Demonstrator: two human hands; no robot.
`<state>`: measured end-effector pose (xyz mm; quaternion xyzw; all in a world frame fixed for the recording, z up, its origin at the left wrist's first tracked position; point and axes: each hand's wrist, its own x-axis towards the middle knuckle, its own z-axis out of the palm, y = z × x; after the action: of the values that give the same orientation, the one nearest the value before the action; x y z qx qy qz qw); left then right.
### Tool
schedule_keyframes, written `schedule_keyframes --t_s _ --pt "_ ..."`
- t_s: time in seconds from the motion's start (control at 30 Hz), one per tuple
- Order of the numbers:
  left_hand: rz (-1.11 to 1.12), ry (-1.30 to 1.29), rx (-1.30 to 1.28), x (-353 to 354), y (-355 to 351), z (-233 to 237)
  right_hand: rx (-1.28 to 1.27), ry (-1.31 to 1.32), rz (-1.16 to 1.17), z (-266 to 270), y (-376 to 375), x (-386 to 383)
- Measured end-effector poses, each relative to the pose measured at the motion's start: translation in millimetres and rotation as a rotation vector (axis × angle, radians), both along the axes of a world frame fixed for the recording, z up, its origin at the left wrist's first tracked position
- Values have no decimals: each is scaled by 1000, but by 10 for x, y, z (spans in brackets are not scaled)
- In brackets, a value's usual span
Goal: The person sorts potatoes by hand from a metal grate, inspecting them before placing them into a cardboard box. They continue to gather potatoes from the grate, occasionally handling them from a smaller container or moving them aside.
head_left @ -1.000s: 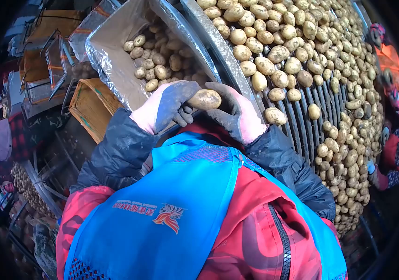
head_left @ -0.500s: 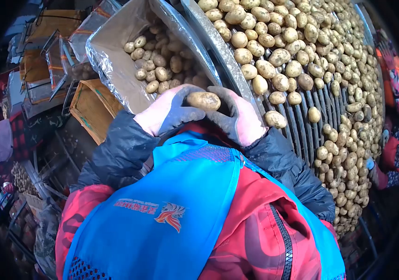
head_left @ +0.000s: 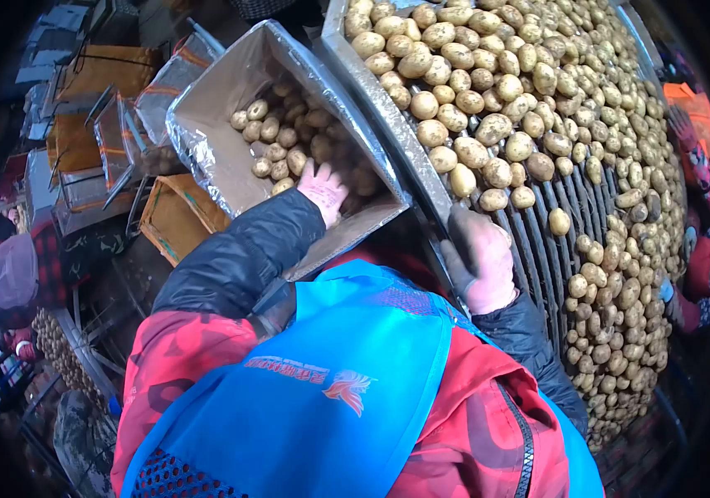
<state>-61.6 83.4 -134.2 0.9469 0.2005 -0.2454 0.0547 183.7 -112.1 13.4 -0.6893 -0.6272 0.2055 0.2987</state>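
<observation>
My left hand (head_left: 322, 192), in a pink glove with a grey palm, reaches into a foil-lined box (head_left: 197, 153) on the left. Its fingers are spread just above the potatoes (head_left: 289, 137) heaped inside, and I see no potato held in it. At the near edge of the sorting rollers (head_left: 537, 241), my right hand (head_left: 483, 257) curls its grey-gloved fingers over a potato, which the glove almost wholly hides. Many loose potatoes (head_left: 496, 129) lie on the rollers beyond.
A metal rail (head_left: 405, 124) separates the box from the rollers. Wooden crates (head_left: 177, 216) and wire-framed bins (head_left: 114, 137) stand at the left. Other people are at the far left and right edges, one hand (head_left: 683, 124) among the potatoes' far side.
My hands have parted from the potato they held together. The left has gone into the box and the right across to the rollers; that potato is no longer seen in either hand.
</observation>
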Motion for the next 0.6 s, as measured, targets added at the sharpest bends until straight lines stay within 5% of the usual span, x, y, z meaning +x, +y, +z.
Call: schedule_keyframes --t_s 0.13,0.17,0.2,0.23,0.3,0.37,0.43,0.5,0.6 --pt "-28 128 -67 -207 629 -112 -177 -317 -14 -64 -327 23" --pt "-96 -14 47 -409 766 -138 -203 -333 -57 -79 -439 16" --pt "-90 117 208 -434 879 -123 -189 -343 -76 -105 -564 18" --pt "73 -67 305 -830 1281 -812 -175 -352 -96 -111 -691 13" --pt "410 599 125 -365 1707 -93 -147 -399 -111 -3 -872 16" --pt "374 309 479 -373 1496 388 -103 -299 -262 61 -1045 55" --pt "421 148 392 -228 1410 673 -132 -123 -517 53 -1149 125" --pt "389 -324 304 -237 1306 584 -334 40 -822 -12 -1145 148" --pt "125 -804 104 267 778 805 -245 292 -880 -98 -715 415"
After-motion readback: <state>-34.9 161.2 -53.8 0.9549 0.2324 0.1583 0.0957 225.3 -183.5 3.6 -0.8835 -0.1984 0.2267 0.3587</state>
